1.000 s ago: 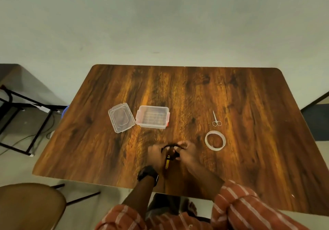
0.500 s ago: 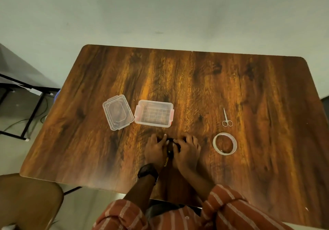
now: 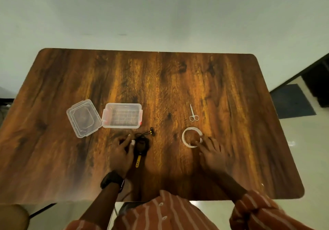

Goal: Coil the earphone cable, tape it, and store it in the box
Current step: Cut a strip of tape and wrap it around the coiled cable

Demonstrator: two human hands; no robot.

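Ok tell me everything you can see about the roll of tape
The roll of tape is a thin, pale, see-through ring lying flat on the wooden table, just below the small scissors and apart from them. Bare wood shows through its middle. The right hand has fingertips on its near right edge.

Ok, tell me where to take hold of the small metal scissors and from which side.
Take the small metal scissors at the two finger loops, which point toward the near table edge while the closed blades point away. They lie flat on the wooden table, just beyond the white tape roll, so come from the near side, probably reaching over the roll, with the right hand.
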